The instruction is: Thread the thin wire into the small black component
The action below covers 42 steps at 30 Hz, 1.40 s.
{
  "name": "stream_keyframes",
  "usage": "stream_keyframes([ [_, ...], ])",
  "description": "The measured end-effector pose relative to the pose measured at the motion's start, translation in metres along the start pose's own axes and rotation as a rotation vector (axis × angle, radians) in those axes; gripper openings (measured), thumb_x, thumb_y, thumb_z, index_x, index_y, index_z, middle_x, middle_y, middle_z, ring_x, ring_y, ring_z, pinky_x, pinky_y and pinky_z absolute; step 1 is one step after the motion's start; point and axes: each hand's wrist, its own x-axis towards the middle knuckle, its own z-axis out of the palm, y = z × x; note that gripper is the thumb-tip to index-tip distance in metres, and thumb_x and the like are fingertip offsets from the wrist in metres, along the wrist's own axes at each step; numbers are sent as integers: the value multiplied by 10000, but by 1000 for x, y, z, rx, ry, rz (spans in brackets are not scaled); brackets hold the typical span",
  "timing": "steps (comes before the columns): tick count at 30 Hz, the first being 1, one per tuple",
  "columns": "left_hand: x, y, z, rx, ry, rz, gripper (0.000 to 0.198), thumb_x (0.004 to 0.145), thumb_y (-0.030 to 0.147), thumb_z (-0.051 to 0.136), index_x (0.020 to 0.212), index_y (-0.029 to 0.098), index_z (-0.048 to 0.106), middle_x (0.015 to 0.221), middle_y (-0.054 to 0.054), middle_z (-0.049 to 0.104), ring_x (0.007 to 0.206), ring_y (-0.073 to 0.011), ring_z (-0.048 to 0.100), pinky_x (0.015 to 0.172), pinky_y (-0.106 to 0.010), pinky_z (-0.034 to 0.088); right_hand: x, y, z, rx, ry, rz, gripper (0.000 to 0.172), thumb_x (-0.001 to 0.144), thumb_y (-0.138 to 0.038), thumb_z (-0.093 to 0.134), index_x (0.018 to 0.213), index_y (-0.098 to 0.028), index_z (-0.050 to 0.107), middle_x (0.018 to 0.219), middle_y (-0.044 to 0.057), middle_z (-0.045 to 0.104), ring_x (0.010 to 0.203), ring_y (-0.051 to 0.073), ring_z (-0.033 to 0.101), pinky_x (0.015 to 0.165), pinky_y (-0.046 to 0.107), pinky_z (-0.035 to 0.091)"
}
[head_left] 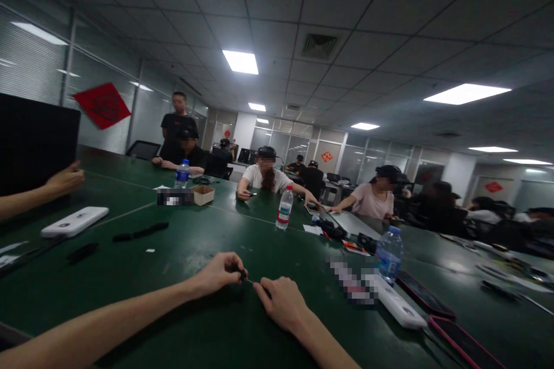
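Observation:
My left hand [220, 272] is closed in a pinch over the green table, in the lower middle of the head view. A small black object [236, 269] shows between its thumb and fingers, too dark to name. Close by on the right, my right hand [283, 302] has its fingers curled and thumb forward. A thin pale sliver [250, 281] bridges the small gap between the hands. Whether the right fingers grip its end is hard to see, as they hide what is under them.
White power strips [75, 222] lie left and right. Black strips [141, 232] rest on the left. A red-capped bottle [284, 207] stands ahead; a blue-capped bottle [389, 255] and phones [465, 343] are right. Another person's hand [67, 177] touches a black screen [38, 144]. Co-workers sit opposite.

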Motion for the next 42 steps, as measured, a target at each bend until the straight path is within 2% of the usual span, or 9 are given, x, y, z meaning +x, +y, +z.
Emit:
stream_keyframes([
  [9, -6, 18, 8, 50, 52, -27, 224, 651, 201, 732, 825, 141, 604, 871, -68, 729, 828, -219, 688, 796, -371, 522, 1, 1, 0, -7, 16, 2, 482, 1001, -468, 268, 859, -240, 668, 801, 59, 718, 743, 219, 677, 648, 271, 412],
  [16, -9, 25, 11, -3, 57, -46, 241, 694, 229, 711, 895, 156, 600, 955, -68, 712, 903, -230, 672, 838, -403, 510, 2, 3, 4, 8, 41, 33, 455, 1000, -451, 284, 853, -241, 661, 810, 60, 720, 743, 222, 680, 652, 274, 417],
  [21, -8, 22, 8, 96, 4, -4, 301, 688, 253, 745, 947, 150, 632, 981, -70, 716, 944, -233, 659, 849, -368, 498, 3, 3, 3, 7, 50, 76, 454, 1001, -443, 284, 850, -242, 662, 819, 64, 725, 761, 228, 686, 652, 274, 421],
  [26, -3, 12, 3, 163, -18, 59, 259, 753, 312, 689, 942, 147, 625, 820, -38, 706, 800, -207, 662, 750, -338, 504, 3, 3, 5, -9, 61, 97, 452, 1000, -454, 285, 857, -244, 659, 813, 59, 725, 760, 233, 690, 631, 271, 415],
  [29, -3, 10, 1, 233, -22, 86, 279, 767, 345, 672, 965, 154, 621, 832, -32, 695, 785, -204, 654, 731, -331, 500, 4, 2, 7, -17, 60, 104, 437, 1000, -452, 293, 867, -243, 653, 816, 57, 724, 765, 232, 689, 633, 269, 414],
  [34, -11, 19, 2, 380, 20, 96, 321, 769, 360, 670, 1029, 177, 619, 899, -31, 687, 816, -198, 641, 746, -313, 486, 3, -2, 4, -2, 32, 85, 423, 999, -457, 299, 895, -238, 646, 839, 59, 721, 782, 225, 683, 659, 272, 417],
  [42, -16, 27, 5, 433, 13, 132, 256, 789, 361, 643, 959, 172, 612, 833, -23, 693, 749, -189, 655, 712, -304, 490, 0, -8, -5, 36, 20, 73, 386, 997, -434, 317, 896, -230, 629, 843, 55, 703, 756, 198, 658, 650, 258, 397],
])
